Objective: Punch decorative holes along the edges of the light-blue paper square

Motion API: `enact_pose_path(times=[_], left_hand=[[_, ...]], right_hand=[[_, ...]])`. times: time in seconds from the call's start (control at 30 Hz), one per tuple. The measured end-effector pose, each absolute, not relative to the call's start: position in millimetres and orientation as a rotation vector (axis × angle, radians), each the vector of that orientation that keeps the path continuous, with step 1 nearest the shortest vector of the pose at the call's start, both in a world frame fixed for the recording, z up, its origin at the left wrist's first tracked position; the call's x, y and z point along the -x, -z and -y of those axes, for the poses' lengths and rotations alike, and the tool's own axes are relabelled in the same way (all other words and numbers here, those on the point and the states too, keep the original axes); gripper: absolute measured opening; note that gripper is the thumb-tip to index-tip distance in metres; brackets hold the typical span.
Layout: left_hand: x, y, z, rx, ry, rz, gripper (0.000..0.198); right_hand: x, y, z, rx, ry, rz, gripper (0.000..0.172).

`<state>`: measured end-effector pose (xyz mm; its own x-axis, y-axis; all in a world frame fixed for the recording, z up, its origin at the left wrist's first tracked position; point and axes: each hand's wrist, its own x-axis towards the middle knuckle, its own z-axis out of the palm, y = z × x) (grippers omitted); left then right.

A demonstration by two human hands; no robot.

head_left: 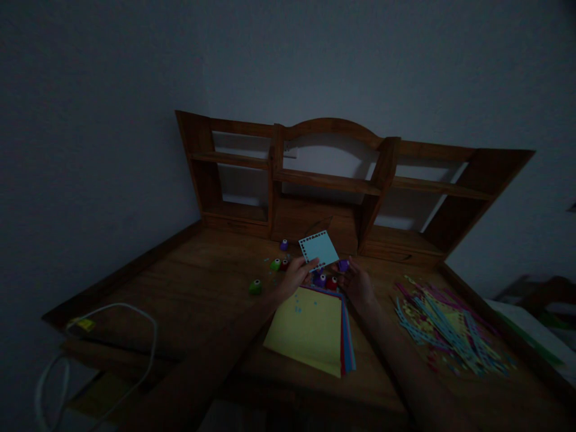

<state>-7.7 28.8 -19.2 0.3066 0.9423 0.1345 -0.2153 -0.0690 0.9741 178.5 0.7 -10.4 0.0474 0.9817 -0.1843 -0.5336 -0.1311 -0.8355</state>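
Observation:
My left hand (297, 275) pinches the lower left corner of a light blue paper square (320, 247), which is tilted up above the desk. Small punched holes run along its top and left edges. In my right hand (359, 282) is a small purple craft punch (343, 265), held by the fingers close to the paper's lower right corner. Under the hands stand another purple punch (320, 280) and a red punch (332, 283). A stack of coloured paper with a yellow sheet (308, 330) on top lies nearer me, with tiny blue cut-outs scattered on it.
Green punches (255, 287) and a purple one (284, 245) stand to the left and behind. A heap of coloured paper strips (443, 327) covers the right side. A wooden shelf unit (324, 175) rises at the back, and a white cable (153, 336) loops at the left front.

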Motion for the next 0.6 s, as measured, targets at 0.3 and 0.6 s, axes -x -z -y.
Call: enact_pose_path(times=[0.3,0.6], left_hand=[[8.0,23.1,-32.5,-1.32,-1.137,-0.769,0.045],[7.7,22.5,-33.9,-1.361,-1.185,-0.784,0.044]], right_hand=[[-178.4,14.3,-3.7,0.956,-1.428,0.619,0.026],[-176.8,15.2,-1.0,0.956,-1.393,0.726,0.03]])
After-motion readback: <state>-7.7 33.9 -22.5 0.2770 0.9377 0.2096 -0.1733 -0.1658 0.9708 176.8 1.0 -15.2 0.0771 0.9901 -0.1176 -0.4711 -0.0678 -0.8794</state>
